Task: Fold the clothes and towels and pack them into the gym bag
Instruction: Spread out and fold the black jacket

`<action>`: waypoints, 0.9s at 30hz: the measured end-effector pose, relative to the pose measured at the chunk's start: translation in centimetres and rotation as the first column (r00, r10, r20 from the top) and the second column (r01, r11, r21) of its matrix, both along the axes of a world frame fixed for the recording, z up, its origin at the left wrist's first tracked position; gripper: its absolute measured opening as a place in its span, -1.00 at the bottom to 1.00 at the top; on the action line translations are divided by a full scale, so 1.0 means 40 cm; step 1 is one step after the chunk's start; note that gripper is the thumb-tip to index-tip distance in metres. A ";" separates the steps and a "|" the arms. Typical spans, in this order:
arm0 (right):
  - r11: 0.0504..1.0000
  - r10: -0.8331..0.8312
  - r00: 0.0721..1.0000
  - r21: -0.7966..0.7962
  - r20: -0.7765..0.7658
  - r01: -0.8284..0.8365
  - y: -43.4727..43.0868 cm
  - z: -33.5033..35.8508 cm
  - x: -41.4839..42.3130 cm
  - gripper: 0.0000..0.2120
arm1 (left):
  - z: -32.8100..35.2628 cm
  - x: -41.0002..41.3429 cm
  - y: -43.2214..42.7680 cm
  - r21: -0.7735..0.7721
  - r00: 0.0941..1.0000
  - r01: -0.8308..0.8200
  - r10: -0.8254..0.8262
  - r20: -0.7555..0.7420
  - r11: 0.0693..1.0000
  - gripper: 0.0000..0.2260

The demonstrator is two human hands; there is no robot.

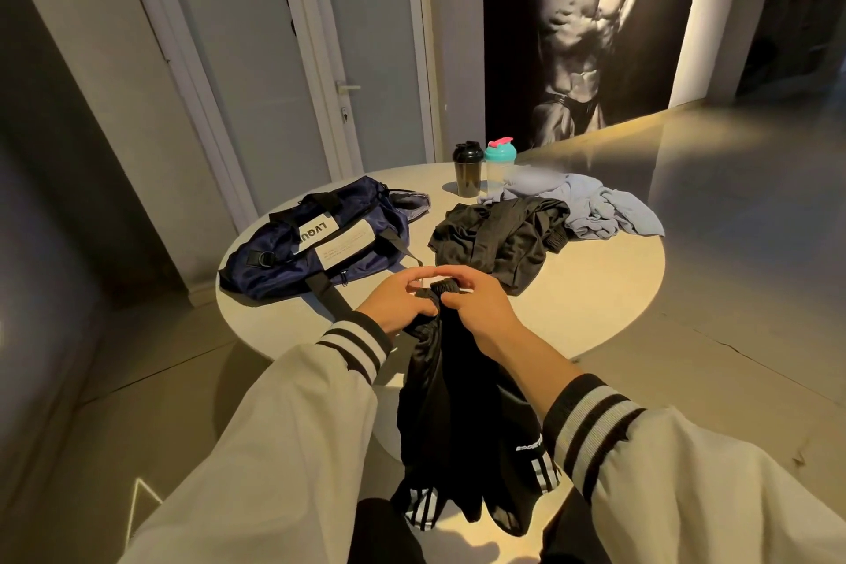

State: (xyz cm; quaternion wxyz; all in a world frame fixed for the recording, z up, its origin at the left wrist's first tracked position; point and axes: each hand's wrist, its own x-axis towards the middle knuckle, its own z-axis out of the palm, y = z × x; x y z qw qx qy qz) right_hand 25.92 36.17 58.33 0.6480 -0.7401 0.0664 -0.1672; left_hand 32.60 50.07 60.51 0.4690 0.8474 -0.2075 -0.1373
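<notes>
Now my left hand (397, 303) and right hand (481, 312) fingers pinch the black striped shorts (458, 403) by the waistband. I should stretch it level, then fold on the table (595, 284).

Round table (595, 289): the left portion is taken up by the gym bag (320, 247), whose strap (327, 293) trails to the near rim. The centre holds a heap of black clothing (499, 238) and the far right a crumpled blue-grey cloth (595, 206), with a black shaker (467, 172) and a teal-lidded shaker (499, 163) upright at the far edge. Bare surface open to approach lies along the right and near-right rim, plus a narrow lane between bag and heap. The near-centre edge is blocked by the left hand (398, 302) and right hand (476, 311), both gripping black shorts (462, 417) that hang below the rim.
</notes>
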 end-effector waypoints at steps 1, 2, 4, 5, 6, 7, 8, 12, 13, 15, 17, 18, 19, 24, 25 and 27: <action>1.000 -0.016 1.000 -0.017 -0.002 0.016 0.006 -0.002 0.003 -0.59 | -0.006 -0.003 -0.003 -0.041 0.995 -0.097 0.098 0.021 0.994 -0.53; 0.999 -0.037 0.999 -0.020 -0.002 0.037 0.011 -0.003 0.008 -0.60 | -0.011 -0.007 -0.007 -0.098 0.980 -0.196 0.199 0.021 0.976 -0.59; 0.996 -0.085 0.996 0.014 0.011 0.084 0.012 -0.005 0.018 -0.64 | -0.023 -0.011 -0.018 -0.225 0.954 -0.300 0.296 -0.053 0.927 -0.62; 0.994 -0.109 0.994 0.035 0.017 0.108 0.010 -0.006 0.022 -0.66 | -0.028 -0.016 -0.024 -0.274 0.949 -0.315 0.299 -0.097 0.909 -0.61; 0.990 -0.131 0.991 0.051 0.019 0.130 0.008 -0.008 0.023 -0.67 | -0.028 -0.024 -0.031 -0.312 0.950 -0.310 0.287 -0.120 0.898 -0.60; 0.987 -0.149 0.989 0.068 0.023 0.148 0.004 -0.008 0.022 -0.68 | -0.025 -0.032 -0.040 -0.338 0.956 -0.293 0.271 -0.112 0.894 -0.59; 0.983 -0.170 0.985 0.074 0.024 0.168 0.001 -0.011 0.021 -0.68 | -0.021 -0.040 -0.051 -0.352 0.961 -0.275 0.262 -0.086 0.895 -0.59; 0.965 -0.250 0.968 0.091 0.024 0.247 -0.027 -0.014 0.013 -0.69 | -0.014 -0.067 -0.113 -0.385 0.973 -0.230 0.207 -0.100 0.894 -0.53; 0.957 -0.270 0.963 0.117 0.024 0.265 -0.037 -0.012 0.010 -0.69 | -0.020 -0.069 -0.129 -0.376 0.974 -0.225 0.199 -0.107 0.899 -0.51; 0.945 -0.301 0.953 0.149 0.044 0.291 -0.055 -0.007 0.002 -0.70 | -0.029 -0.070 -0.154 -0.328 0.969 -0.245 0.234 -0.074 0.912 -0.50; 0.937 -0.336 0.939 0.128 0.072 0.325 -0.072 -0.002 -0.009 -0.71 | -0.031 -0.072 -0.174 -0.340 0.966 -0.258 0.253 -0.060 0.904 -0.54; 0.933 -0.349 0.934 0.117 0.081 0.339 -0.079 -0.003 -0.013 -0.71 | -0.031 -0.072 -0.184 -0.367 0.968 -0.250 0.238 -0.078 0.896 -0.56; 0.932 -0.355 0.931 0.111 0.086 0.345 -0.086 -0.003 -0.015 -0.71 | -0.032 -0.072 -0.194 -0.394 0.971 -0.238 0.217 -0.098 0.888 -0.57; 0.931 -0.364 0.929 0.061 0.062 0.361 -0.105 -0.017 -0.017 -0.69 | -0.028 -0.076 -0.223 -0.444 0.978 -0.210 0.185 -0.099 0.871 -0.65; 0.928 -0.372 0.926 0.052 0.059 0.369 -0.107 -0.020 -0.017 -0.68 | -0.030 -0.074 -0.226 -0.429 0.980 -0.200 0.182 -0.084 0.881 -0.66; 0.923 -0.385 0.921 0.043 0.056 0.383 -0.109 -0.028 -0.016 -0.68 | -0.034 -0.075 -0.228 -0.404 0.986 -0.166 0.155 -0.059 0.900 -0.65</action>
